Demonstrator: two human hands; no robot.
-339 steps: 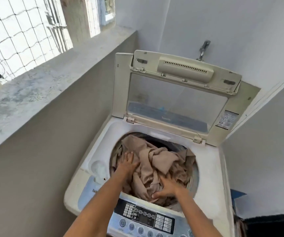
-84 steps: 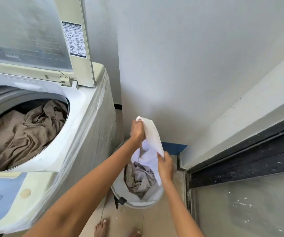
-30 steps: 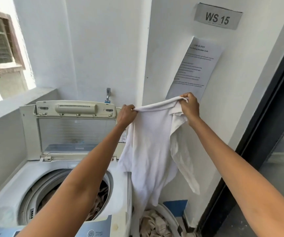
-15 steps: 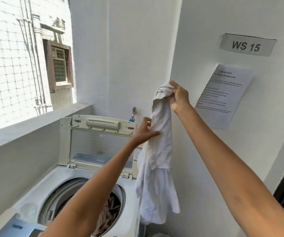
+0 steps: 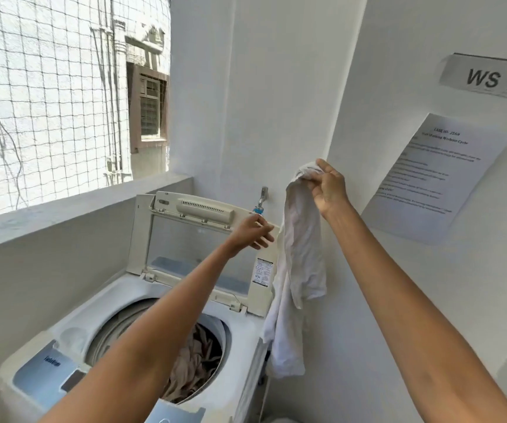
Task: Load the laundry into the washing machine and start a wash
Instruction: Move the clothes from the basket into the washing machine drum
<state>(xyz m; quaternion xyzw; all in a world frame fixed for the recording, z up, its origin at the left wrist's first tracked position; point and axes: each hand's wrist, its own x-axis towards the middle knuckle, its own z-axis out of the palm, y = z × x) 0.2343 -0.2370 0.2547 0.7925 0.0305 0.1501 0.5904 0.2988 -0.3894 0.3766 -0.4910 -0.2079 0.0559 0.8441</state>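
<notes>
Top-loader washing machine, white and a bit yellowed, tucked into the corner under the netted window ledge. Lid flipped up and standing upright at the back, sticker on its right edge. Inside the drum: a crumpled heap of beige laundry, bunched toward the right side. Blue-grey control panel along the front edge, lettering too blurry to read properly.

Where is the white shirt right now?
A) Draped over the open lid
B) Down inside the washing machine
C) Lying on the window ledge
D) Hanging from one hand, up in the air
D: the right hand pinches the top of the white shirt, which dangles in the air beside the washing machine; the left hand is off it.
</notes>
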